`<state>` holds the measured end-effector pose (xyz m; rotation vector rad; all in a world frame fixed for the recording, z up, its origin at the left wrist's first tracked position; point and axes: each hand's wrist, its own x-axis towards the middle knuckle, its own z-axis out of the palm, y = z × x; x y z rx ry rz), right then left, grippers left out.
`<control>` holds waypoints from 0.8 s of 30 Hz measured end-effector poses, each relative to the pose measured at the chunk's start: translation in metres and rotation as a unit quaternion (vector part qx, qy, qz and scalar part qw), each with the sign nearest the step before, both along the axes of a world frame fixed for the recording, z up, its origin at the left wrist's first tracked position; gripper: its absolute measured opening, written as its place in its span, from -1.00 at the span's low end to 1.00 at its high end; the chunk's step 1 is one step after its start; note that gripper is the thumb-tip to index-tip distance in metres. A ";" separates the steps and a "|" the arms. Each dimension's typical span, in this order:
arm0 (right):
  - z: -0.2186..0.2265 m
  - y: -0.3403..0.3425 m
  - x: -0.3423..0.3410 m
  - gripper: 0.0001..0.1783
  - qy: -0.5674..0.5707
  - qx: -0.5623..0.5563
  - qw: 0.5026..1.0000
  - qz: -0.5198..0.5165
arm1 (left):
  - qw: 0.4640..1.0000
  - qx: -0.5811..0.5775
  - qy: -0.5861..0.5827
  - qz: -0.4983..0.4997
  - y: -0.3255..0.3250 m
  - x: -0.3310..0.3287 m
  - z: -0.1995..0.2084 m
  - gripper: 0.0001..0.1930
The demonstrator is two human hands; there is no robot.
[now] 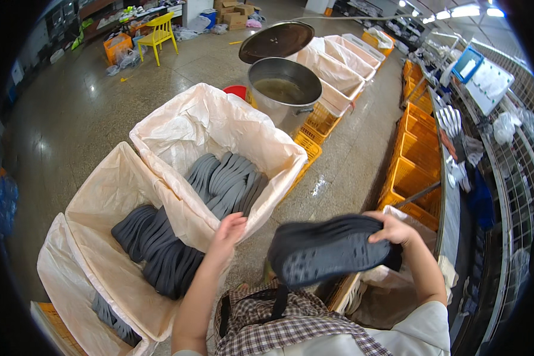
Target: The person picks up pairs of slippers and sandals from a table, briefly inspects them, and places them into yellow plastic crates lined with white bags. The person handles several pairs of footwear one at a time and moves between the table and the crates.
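Ceiling lights (pixel 466 10) blown white at upper right — glints on the floor (pixel 184 71) ahead of me. Far left dimmer. Edges bowed, corners black — my view round-rimmed.

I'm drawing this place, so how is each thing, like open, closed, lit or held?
Dark soles, stacked, held
Right grip, closed on them
Left grip, open, seemingly empty
Three pale-lined bins at left, open, partly filled
Metal pot, uncovered, liquid inside
Yellow chair, upright
Ceiling lights, on
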<state>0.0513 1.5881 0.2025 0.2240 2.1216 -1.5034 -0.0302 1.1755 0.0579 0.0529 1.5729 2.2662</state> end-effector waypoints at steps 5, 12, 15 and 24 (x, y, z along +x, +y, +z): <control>0.022 0.041 -0.117 -0.23 0.187 -0.001 0.963 -0.193 | 0.996 -0.068 -0.035 0.042 -0.036 -0.003 -0.001 -0.70; -0.012 0.065 -0.383 -0.19 0.366 0.344 0.827 -0.254 | 0.995 -0.062 -0.036 0.070 0.004 -0.031 -0.008 -0.69; -0.026 0.060 -0.466 -0.26 0.365 0.473 0.782 -0.177 | 0.990 -0.049 -0.080 0.109 0.026 -0.047 -0.007 -0.69; -0.088 0.049 -0.604 -0.26 0.275 0.591 0.752 0.093 | 0.971 -0.085 -0.130 0.182 0.059 -0.088 -0.008 -0.71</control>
